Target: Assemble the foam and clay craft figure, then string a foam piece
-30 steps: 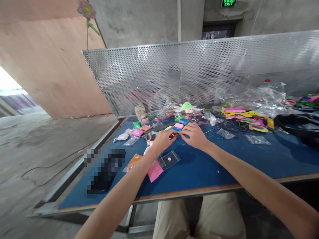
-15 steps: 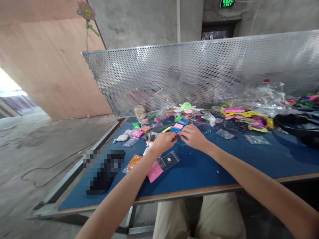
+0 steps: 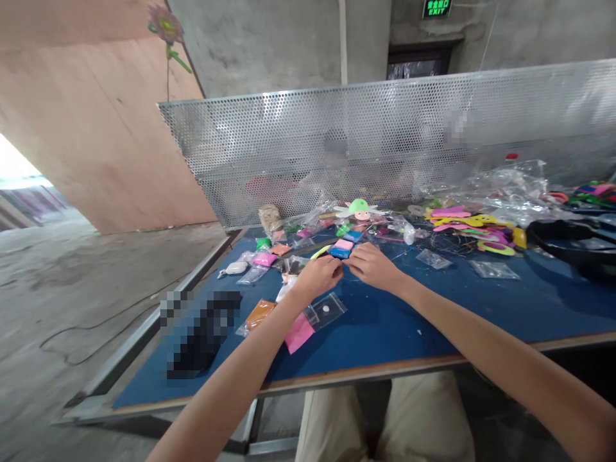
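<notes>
My left hand [image 3: 318, 277] is closed over the middle of the table, fingertips curled together. Facing it, my right hand [image 3: 373, 265] has its fingers bent into a pinch. Their fingertips nearly meet at the near edge of a blue packet [image 3: 340, 253] that has a pink piece [image 3: 344, 244] on it. Whatever the fingers hold is hidden or too small to make out. A yellow-green strip [image 3: 321, 251] lies just beyond my left hand. Behind the packet stands a small figure with a green cap [image 3: 359, 206]. Under my left forearm are a pink sheet [image 3: 299, 332] and a clear zip bag [image 3: 331, 309] with a white dot.
Orange [image 3: 260, 314] and magenta packets [image 3: 264, 259] and a white case [image 3: 236, 267] lie at the left, near a blurred-out dark object [image 3: 205, 337]. Colourful foam pieces [image 3: 469, 221] and a black strap [image 3: 568, 247] are at right. A perforated metal screen [image 3: 289, 141] borders the back.
Both hands stay at nearly the same spot by the blue packet. The fingertips have drawn very slightly apart. The objects on the table lie as before.
</notes>
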{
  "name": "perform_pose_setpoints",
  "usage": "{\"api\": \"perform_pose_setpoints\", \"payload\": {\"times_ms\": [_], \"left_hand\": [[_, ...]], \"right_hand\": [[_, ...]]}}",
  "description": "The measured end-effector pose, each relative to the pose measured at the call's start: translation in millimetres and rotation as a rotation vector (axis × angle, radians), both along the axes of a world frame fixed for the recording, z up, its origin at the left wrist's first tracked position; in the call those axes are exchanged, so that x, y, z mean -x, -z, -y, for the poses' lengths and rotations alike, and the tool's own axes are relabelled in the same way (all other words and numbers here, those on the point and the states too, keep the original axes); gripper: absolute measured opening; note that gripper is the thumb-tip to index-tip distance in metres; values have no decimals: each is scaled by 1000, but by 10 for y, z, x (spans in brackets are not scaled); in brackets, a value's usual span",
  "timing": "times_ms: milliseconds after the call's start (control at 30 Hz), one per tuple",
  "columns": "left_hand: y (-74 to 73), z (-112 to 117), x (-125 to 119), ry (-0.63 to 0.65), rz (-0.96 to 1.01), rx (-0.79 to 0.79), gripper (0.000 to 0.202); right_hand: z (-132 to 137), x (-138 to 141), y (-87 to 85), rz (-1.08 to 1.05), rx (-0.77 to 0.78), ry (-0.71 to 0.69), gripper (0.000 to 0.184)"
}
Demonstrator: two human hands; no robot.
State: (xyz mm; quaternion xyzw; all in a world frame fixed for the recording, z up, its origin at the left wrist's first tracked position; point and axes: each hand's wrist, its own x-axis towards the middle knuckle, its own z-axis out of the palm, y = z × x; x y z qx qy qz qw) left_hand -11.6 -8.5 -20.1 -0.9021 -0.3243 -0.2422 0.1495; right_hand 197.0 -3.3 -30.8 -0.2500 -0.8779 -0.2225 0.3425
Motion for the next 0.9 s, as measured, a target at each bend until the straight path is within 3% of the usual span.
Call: {"api": "perform_pose_setpoints", "payload": {"times_ms": [333, 633, 733, 900], "left_hand": [[-56, 34, -39, -135, 247, 231, 18], [-105, 70, 5, -56, 471, 437, 17], [-120, 84, -5, -22, 534, 521, 22], [-52, 33, -22, 138, 665, 716, 22]], "right_hand": [[-66, -62, 3, -50, -35, 27, 20], [-74, -60, -1, -69, -89, 31, 16], [-61, -53, -4, -114, -34, 22, 18], [-16, -30, -22, -254, 105, 24, 19]]}}
